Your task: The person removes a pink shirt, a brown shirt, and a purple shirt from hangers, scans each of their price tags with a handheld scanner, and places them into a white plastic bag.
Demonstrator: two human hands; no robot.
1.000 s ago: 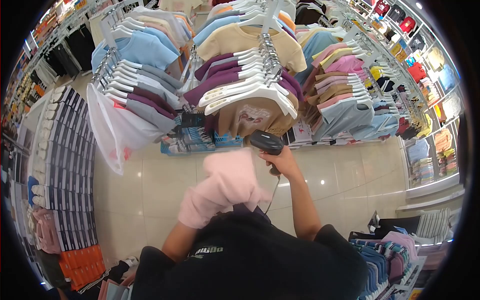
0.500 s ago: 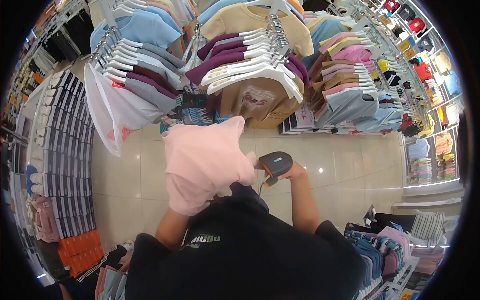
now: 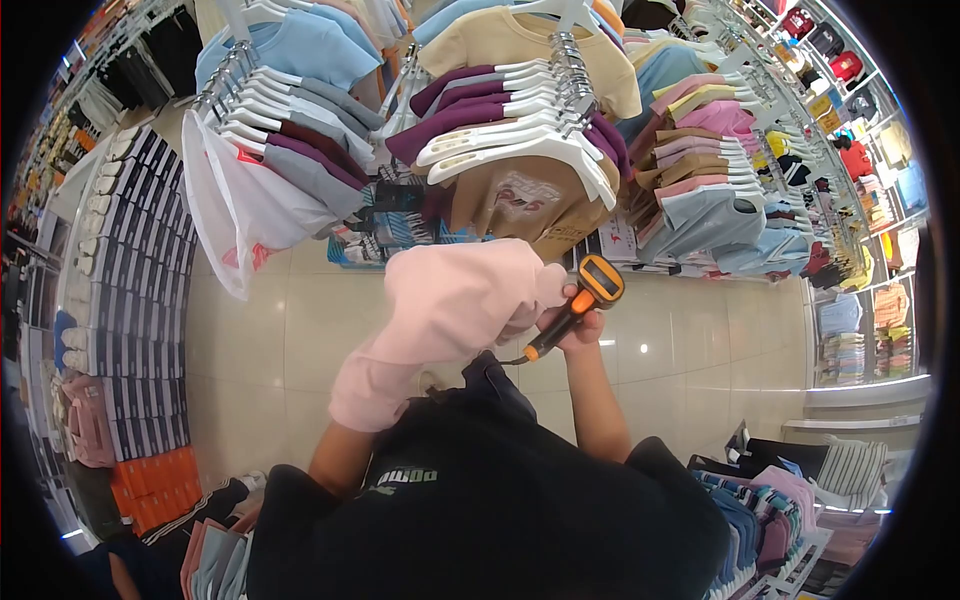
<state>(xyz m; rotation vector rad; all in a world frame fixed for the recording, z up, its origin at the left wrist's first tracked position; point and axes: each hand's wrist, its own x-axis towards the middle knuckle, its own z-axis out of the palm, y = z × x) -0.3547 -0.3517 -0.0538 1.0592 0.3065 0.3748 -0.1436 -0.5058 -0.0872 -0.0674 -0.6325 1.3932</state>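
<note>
A pale pink shirt [image 3: 455, 290] hangs draped over my left forearm and covers my left hand, so its fingers are hidden. My right hand [image 3: 583, 328] is closed around the handle of a black and orange barcode scanner [image 3: 592, 288]. The scanner's small display faces up, and a cord runs from the bottom of its handle. A bunched edge of the pink shirt lies right beside the scanner and the right fingertips.
White hangers [image 3: 520, 160] with brown and purple shirts fill the rack ahead. A white plastic bag [image 3: 222, 215] hangs at the left rack. Stacked shoe boxes [image 3: 135, 290] line the left side. More clothes hang at the right [image 3: 710, 215] and behind on the right [image 3: 770, 510].
The scanner has turned from its dark back to its display side and moved a little up and right. The pink shirt has shifted right, toward the scanner.
</note>
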